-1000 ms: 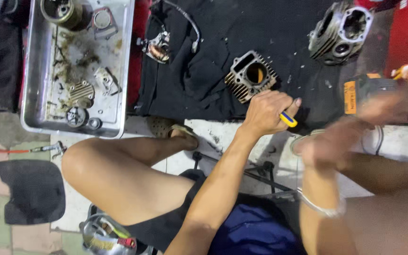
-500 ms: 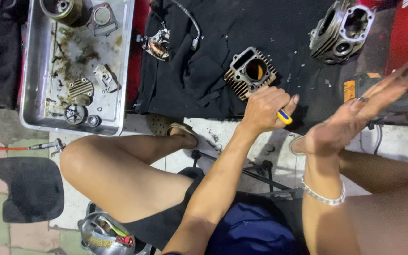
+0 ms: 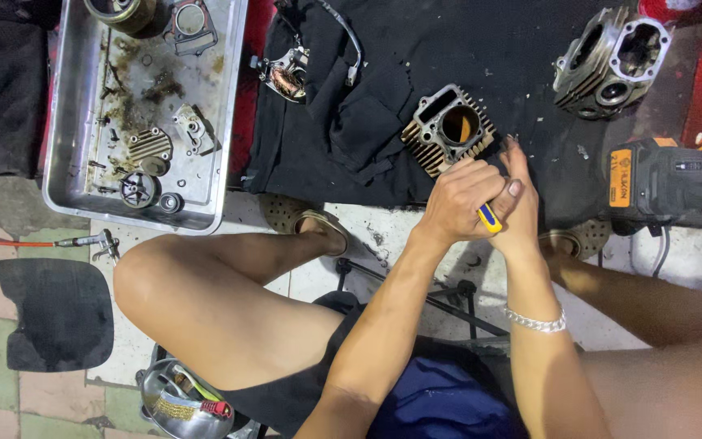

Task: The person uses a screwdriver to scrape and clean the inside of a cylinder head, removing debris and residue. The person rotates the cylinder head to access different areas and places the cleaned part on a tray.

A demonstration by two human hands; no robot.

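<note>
A yellow-and-blue tool handle (image 3: pixel 488 217) is gripped in the left hand (image 3: pixel 461 203), whose fingers are curled fully shut around it; only the handle's end shows below the fist, and the working tip is hidden. The right hand (image 3: pixel 522 203) is pressed flat against the left from the 3 o'clock side, its fingers extended and held together, and nothing is seen to be grasped by it. A silver bracelet (image 3: pixel 536 320) is worn on the right wrist.

Just at 12 o'clock from the hands, touching or nearly touching the left knuckles, a finned engine cylinder (image 3: pixel 448 130) with a round bore is laid on a black cloth (image 3: pixel 367 97). At 1 o'clock, well apart, a grey cylinder head (image 3: pixel 611 61) rests on the same cloth. At 3 o'clock a black-and-orange cordless power tool (image 3: pixel 656 183) is lying. At 11 o'clock a small coil assembly with a cable (image 3: pixel 286 77) is placed at the cloth's edge.

Far out at 10 o'clock, a greasy metal tray (image 3: pixel 71 138) is set, with small engine parts held in it, among them a finned cover (image 3: pixel 149 145) and a round gear-like piece (image 3: pixel 138 189). At 7 o'clock, below the person's knee, a steel bowl (image 3: pixel 184 402) with small tools is seen.
</note>
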